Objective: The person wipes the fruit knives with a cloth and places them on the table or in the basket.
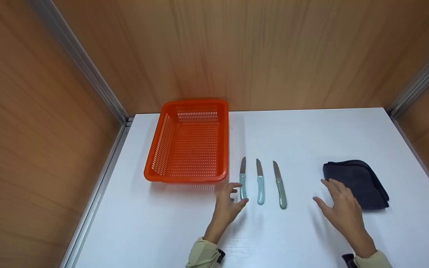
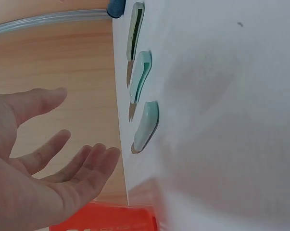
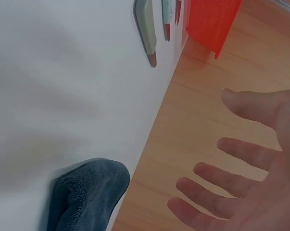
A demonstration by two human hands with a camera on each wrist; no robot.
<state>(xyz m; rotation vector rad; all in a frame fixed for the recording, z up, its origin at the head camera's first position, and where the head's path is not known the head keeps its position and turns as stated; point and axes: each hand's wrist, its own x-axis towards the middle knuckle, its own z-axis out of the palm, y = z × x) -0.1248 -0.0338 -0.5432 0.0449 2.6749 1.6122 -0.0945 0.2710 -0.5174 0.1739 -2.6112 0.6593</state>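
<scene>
Three small knives lie side by side, blades pointing away: a light-blue-handled knife on the left, another light-blue-handled knife in the middle, and a green-handled knife on the right. My left hand hovers beside the leftmost knife, thumb and fingers spread apart, holding nothing. The left wrist view shows a gap between those fingers and the knife handles. On the right, a folded dark cloth with a fuzzy surface is partly covered by my right hand, whose fingers are loosely extended and empty.
An orange perforated basket stands at the back left of the white table, near the wooden back wall. Wooden side panels with metal strips border the table on the left and right.
</scene>
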